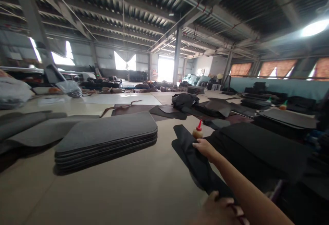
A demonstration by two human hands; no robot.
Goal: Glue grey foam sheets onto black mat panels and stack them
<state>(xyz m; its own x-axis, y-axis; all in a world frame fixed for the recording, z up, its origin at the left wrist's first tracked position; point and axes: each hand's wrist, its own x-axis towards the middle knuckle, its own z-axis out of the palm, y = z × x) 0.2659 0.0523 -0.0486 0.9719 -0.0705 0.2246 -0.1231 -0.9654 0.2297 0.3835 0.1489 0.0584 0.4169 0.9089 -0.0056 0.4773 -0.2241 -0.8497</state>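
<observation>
A long black fabric piece [191,149] lies over another dark piece on the tan tabletop, right of centre. My right hand [204,148] is closed at its far part, thumb and fingers pinching the right edge. At the bottom of the view, my left hand [222,209] is blurred, its fingers bent over the near end of the same piece. Just beyond my right hand stands a squeeze bottle [197,132] with a red nozzle and yellowish contents. The lower parts of the fabric are partly hidden by my hands and forearm.
A neat stack of dark grey panels [108,135] sits left of centre. Large black sheets [257,149] cover the right side. Farther back are a dark bundle [183,99], more stacked pieces [288,117] and a clear plastic bag [70,87]. A column [177,57] rises beyond the tables.
</observation>
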